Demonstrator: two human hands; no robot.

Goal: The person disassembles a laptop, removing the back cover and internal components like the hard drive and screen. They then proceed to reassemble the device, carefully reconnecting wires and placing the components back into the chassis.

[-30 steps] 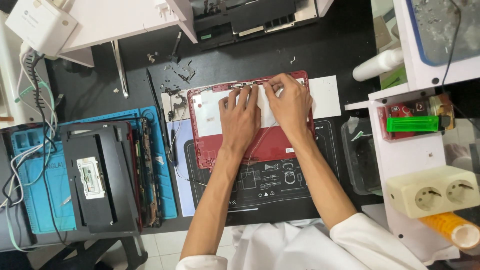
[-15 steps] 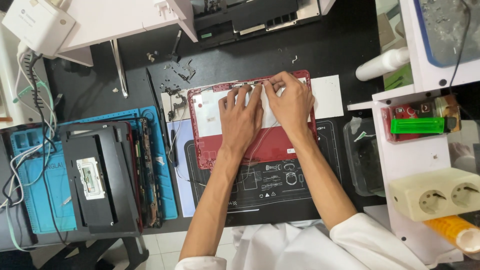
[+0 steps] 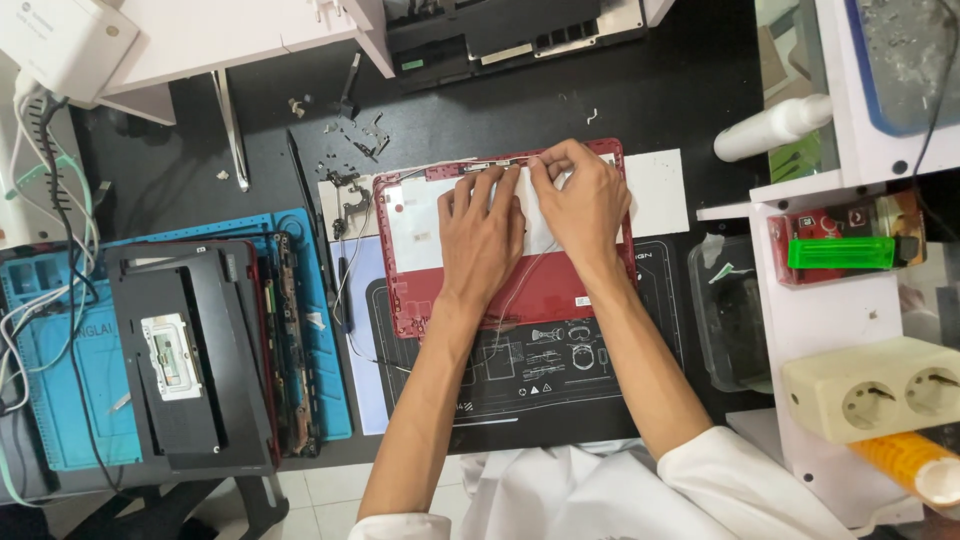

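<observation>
Both hands press flat on the glossy red rectangular laptop lid.

Lid shell on mat; laptop base left.

At the centre of the frame we see both hands pressed flat on a red laptop lid shell lying on a black work mat. Our left hand rests on the white inner panel; our right hand pinches at the shell's top edge. At lower left a black laptop base sits on a blue mat. Loose screws and hinges lie scattered above the shell, upper centre.
</observation>
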